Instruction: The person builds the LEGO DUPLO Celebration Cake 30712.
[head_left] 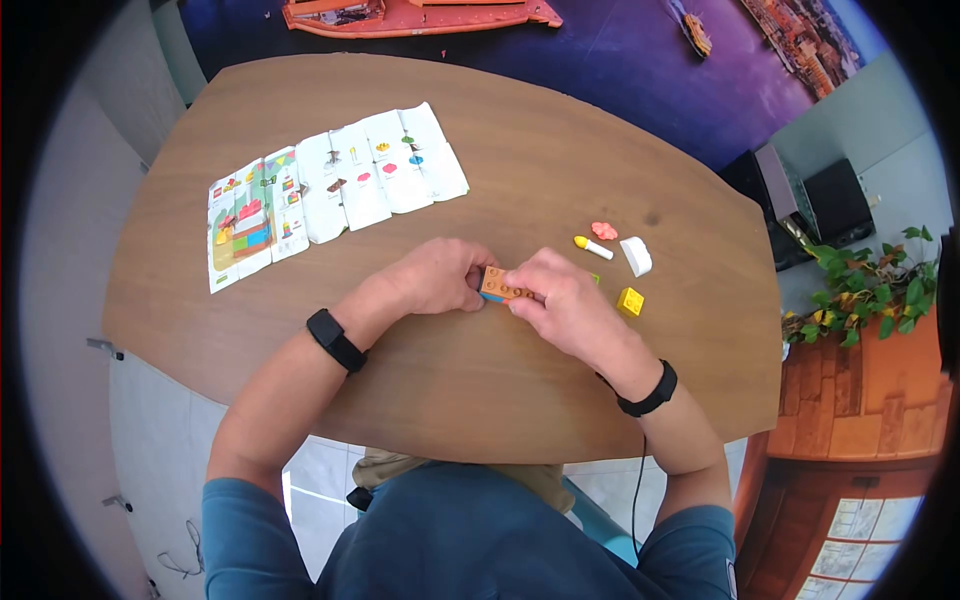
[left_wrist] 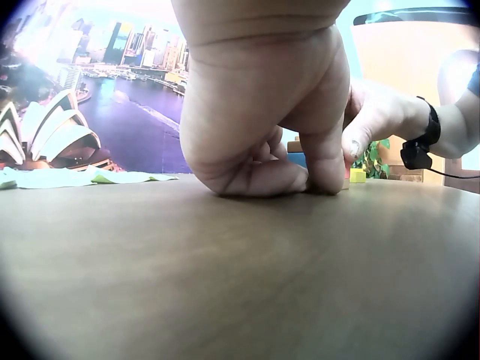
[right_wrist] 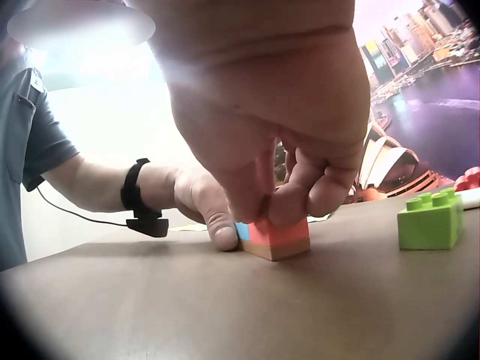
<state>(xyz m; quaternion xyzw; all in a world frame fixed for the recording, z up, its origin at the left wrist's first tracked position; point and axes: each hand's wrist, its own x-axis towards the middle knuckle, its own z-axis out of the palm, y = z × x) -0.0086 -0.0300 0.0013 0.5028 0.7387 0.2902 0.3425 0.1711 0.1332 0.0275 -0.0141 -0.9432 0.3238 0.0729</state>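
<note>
Grip is closed at both ends of the brick stack (right_wrist: 278, 233): left hand (head_left: 435, 277) pinches one end, right hand (head_left: 570, 303) the other, with the stack on the worktop (head_left: 430, 395) between them. It looks like light, stiff plastic, smooth but hardly fragile; the flat sides, low down, seem the best hold. The worktop is brown and hard-looking, with a creased sheet (head_left: 369, 212) and a yellow brick (head_left: 630, 302) on it. Beyond are a harbour mural (head_left: 600, 60) and a leafy plant (head_left: 872, 300).
</note>
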